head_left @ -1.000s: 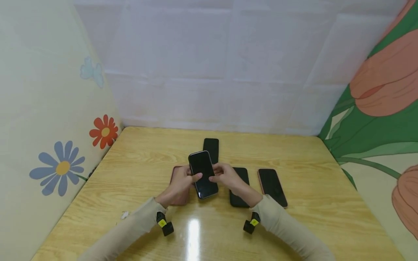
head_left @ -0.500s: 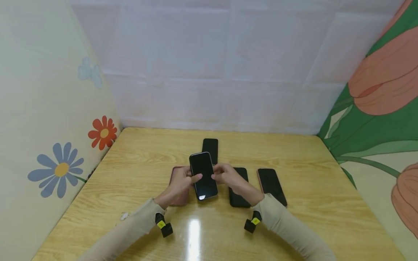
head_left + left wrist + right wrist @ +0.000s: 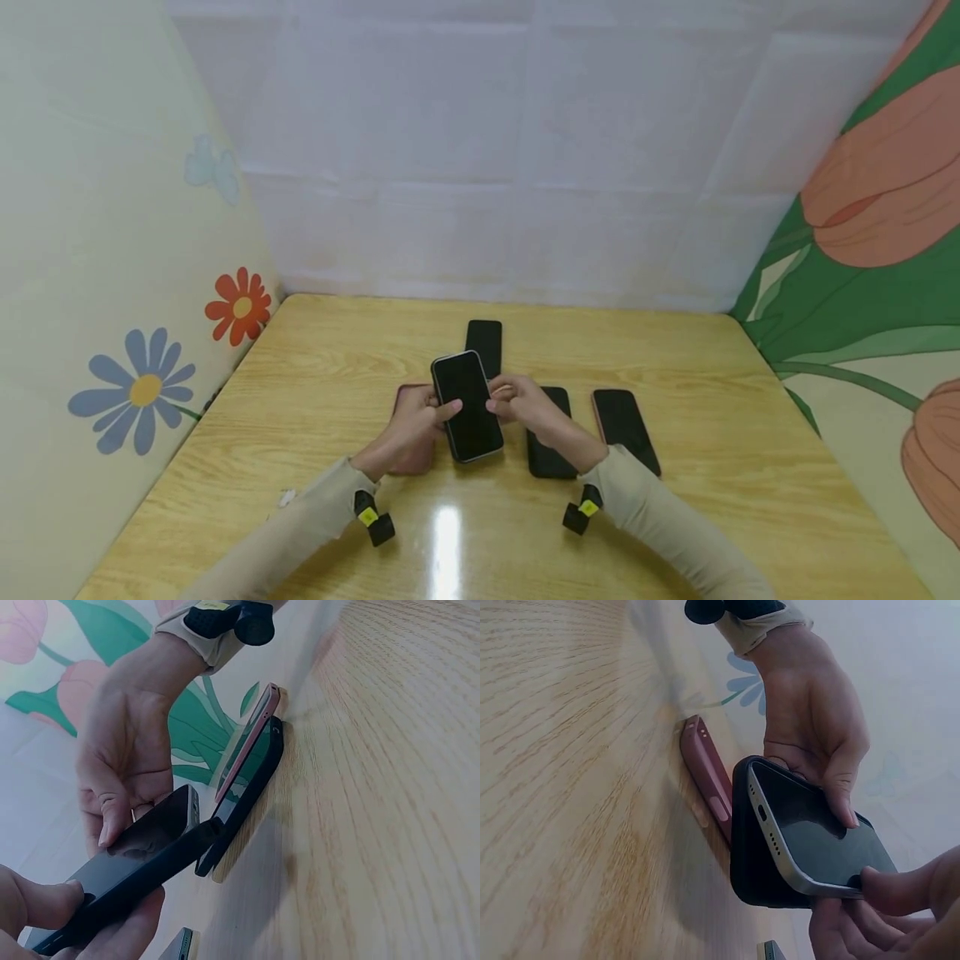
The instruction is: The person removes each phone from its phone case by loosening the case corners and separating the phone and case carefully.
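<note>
A phone (image 3: pixel 472 417) with a dark screen and silver rim is held above the table in the head view. In the right wrist view a black phone case (image 3: pixel 751 862) lies behind it; the phone's near end (image 3: pixel 784 851) stands out of the case, tilted away from it. My left hand (image 3: pixel 408 418) grips the case and phone from the left, its thumb on the screen. My right hand (image 3: pixel 528 410) pinches the right edge of the phone, thumb in front and fingers behind. How the far end sits in the case is hidden.
A pink phone case (image 3: pixel 414 457) lies under my left hand. A dark phone (image 3: pixel 483 343) lies farther back. Right of the hands lie a black-edged phone (image 3: pixel 550 458) and a pink-edged phone (image 3: pixel 626 429). A small white scrap (image 3: pixel 287 497) is near the left sleeve.
The phone tilts slightly in both hands; the bright reflection at its lower end appeared half a second ago and is gone now. Both hands keep their hold.
</note>
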A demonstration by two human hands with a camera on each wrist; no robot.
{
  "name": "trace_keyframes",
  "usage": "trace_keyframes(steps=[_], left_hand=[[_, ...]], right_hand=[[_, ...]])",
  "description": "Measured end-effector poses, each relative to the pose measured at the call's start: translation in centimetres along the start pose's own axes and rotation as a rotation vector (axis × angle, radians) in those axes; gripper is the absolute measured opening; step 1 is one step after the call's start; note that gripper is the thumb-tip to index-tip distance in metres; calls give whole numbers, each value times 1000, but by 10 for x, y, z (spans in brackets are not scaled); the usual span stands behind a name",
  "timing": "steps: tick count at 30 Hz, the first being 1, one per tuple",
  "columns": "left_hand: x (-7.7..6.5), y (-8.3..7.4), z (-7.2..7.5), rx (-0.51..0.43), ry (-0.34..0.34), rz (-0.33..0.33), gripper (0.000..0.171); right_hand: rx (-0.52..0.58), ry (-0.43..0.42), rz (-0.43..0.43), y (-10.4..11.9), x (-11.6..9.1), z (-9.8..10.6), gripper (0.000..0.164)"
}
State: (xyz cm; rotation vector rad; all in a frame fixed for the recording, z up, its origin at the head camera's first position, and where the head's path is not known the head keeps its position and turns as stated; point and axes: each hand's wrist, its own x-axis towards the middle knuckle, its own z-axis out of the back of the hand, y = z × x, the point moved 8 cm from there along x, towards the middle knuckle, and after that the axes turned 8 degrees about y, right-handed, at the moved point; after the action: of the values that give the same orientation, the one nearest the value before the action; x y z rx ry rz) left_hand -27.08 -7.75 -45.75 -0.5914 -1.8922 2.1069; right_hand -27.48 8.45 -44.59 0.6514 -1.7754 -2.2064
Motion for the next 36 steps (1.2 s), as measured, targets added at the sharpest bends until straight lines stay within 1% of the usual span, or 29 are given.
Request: trace_keyframes(steps=[7,11,18,24,27,31,36], left_hand=[[2,2,0,-5,3,4,36],[2,3,-1,-8,29,-2,38],[1,3,-4,-7,90,-17,42],[0,4,-6,-17,120,-14,45],[0,4,-6,-21,122,-16,46],[1,6,-3,-27,108,-29,45],[3,7,-2,-37,106,-34,43]], right_hand=[[-3,16,-3,-1,-1,0,33],[0,23,-22,-3,0,1,35],[7,49,-23,-6,-2,0,32],[6,32,-47,-7,-1,2,29],[-20,13,-59,-7,-1,5,29],[-44,-18,-69,-6,-1,13,29],[-54,-19,-64,-6,-3,19,32]])
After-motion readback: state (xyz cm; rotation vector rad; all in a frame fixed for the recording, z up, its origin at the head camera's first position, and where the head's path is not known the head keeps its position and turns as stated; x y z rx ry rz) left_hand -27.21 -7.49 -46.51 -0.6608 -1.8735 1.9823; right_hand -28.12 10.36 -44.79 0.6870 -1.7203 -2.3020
